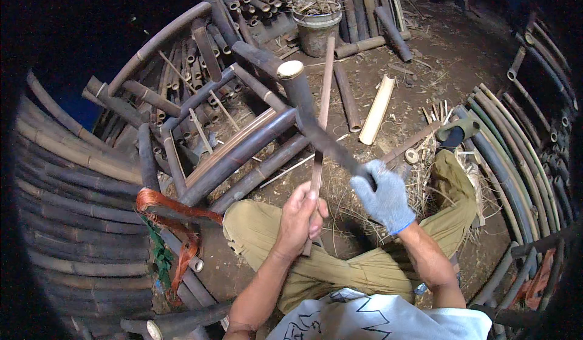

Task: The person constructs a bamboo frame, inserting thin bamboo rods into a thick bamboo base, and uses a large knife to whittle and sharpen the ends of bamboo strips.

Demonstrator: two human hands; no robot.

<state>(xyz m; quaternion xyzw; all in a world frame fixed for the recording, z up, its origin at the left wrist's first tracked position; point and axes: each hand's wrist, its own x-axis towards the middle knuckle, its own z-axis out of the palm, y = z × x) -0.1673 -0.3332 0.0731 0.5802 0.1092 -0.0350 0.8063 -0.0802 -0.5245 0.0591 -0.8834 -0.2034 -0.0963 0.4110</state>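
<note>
My left hand (302,217), bare, is wrapped round a long flat bamboo strip (326,91) that rises away from me past the chair frame. The lower end of the strip pokes out below my fist. My right hand (381,195), in a grey-blue knit glove, grips a knife by a handle hidden in the fingers. Its long dark blade (336,150), a little blurred, points to the upper left and crosses the strip above my left hand. Whether blade and strip touch, I cannot tell. Just left of them stands a dark bamboo chair frame (243,147).
A split pale bamboo piece (378,110) and a dark pole (347,99) lie on the ground ahead. Behind them stands a bucket (319,31) of shavings. Bamboo poles (516,158) flank me at right, more (85,212) at left. Orange cord (176,212) hangs near my left knee.
</note>
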